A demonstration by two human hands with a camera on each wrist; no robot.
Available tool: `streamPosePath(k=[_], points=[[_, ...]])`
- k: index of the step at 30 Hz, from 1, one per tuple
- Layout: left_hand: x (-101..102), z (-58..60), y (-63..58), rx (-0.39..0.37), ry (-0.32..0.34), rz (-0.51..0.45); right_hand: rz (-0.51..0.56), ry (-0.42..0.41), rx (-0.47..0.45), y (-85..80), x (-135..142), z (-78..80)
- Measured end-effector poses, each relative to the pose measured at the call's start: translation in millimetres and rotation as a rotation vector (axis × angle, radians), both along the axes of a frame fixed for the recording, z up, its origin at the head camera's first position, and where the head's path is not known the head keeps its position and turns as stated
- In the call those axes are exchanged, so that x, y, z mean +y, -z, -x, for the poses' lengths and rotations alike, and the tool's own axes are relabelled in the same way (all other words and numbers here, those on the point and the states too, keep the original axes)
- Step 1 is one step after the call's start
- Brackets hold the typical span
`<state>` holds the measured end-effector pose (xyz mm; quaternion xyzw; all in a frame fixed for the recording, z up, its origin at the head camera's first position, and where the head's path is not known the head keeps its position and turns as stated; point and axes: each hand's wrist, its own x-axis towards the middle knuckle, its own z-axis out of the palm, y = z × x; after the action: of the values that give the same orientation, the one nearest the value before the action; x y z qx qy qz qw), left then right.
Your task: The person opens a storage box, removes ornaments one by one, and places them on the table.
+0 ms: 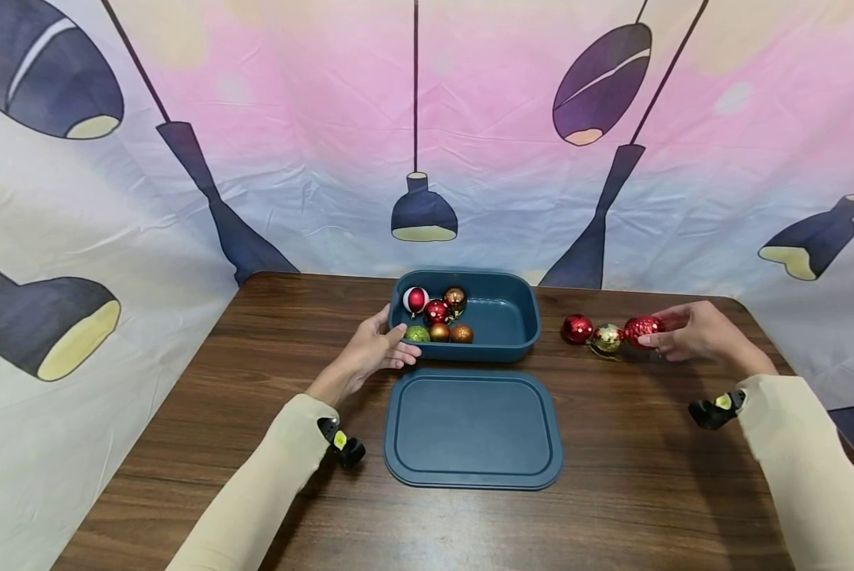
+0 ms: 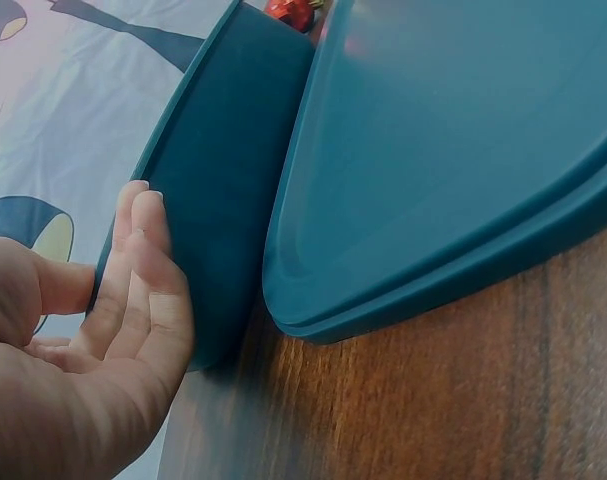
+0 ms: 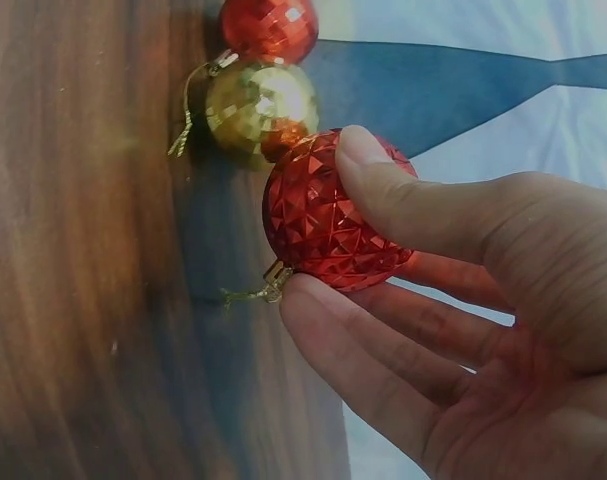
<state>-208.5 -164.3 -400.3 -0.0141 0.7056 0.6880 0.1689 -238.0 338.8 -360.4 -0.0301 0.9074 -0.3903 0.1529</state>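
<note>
A blue-green rectangular box stands near the table's back edge, with several Christmas baubles in its left part. At its front left corner my left hand grips the box, thumb at the rim and fingers along the outer wall. My right hand holds a red bauble with a diamond-patterned surface between thumb and fingers. A gold cord loop hangs from the bauble's cap. Just left of it sit a gold faceted bauble and another red bauble.
A flat blue-green lid lies on the wooden table in front of the box. Behind the table hangs a cloth printed with lamps. A black wrist camera sits at each sleeve cuff.
</note>
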Motion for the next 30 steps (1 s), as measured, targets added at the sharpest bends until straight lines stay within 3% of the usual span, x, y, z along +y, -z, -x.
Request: streamPosePath(k=[11,30], points=[[0.1,-0.4,-0.2,-0.003,0.001,-0.008,-0.007,-0.008,-0.007,12.8,5.6,-3.7],[0.9,-0.6,-2.4,-0.011,-0.004,-0.004,-0.015,0.032,-0.028,20.9,5.1,-8.0]])
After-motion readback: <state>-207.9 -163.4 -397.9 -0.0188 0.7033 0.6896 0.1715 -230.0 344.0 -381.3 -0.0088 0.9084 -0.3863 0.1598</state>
